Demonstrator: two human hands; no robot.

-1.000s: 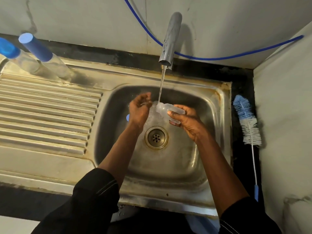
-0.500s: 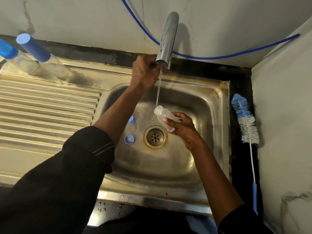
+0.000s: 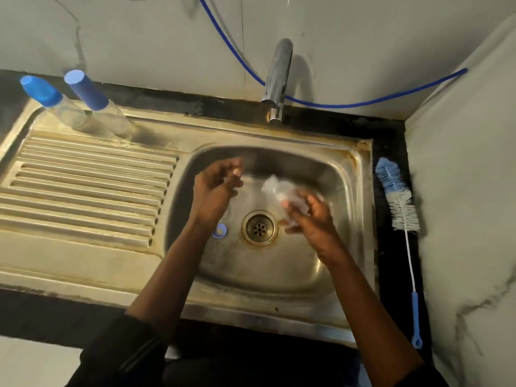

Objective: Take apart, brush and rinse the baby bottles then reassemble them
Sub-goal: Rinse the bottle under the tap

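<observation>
Both hands are over the basin of the steel sink [image 3: 279, 305]. The right hand [image 3: 312, 222] grips a clear bottle [image 3: 279, 191], its fingers curled round the body. The bottle is blurred, lies tilted with its neck to the far left, and sits just right of and beyond the drain [image 3: 259, 227]. The left hand [image 3: 215, 191] hovers apart from it, left of the drain, with its fingers loosely curled. Blur makes it impossible to tell whether they hold anything. A blue ring [image 3: 220, 231] lies on the basin floor just left of the drain, partly hidden by the left wrist. Two capped bottles [image 3: 95, 101] stand side by side at the far left corner of the drainboard [image 3: 83, 191]. A bottle brush [image 3: 399, 199] lies on the dark table [image 3: 391, 141] strip right of the sink, bristles away. The tap [image 3: 276, 79] rises at the far rim, with a blue hose [image 3: 363, 103] running along the wall behind it.
</observation>
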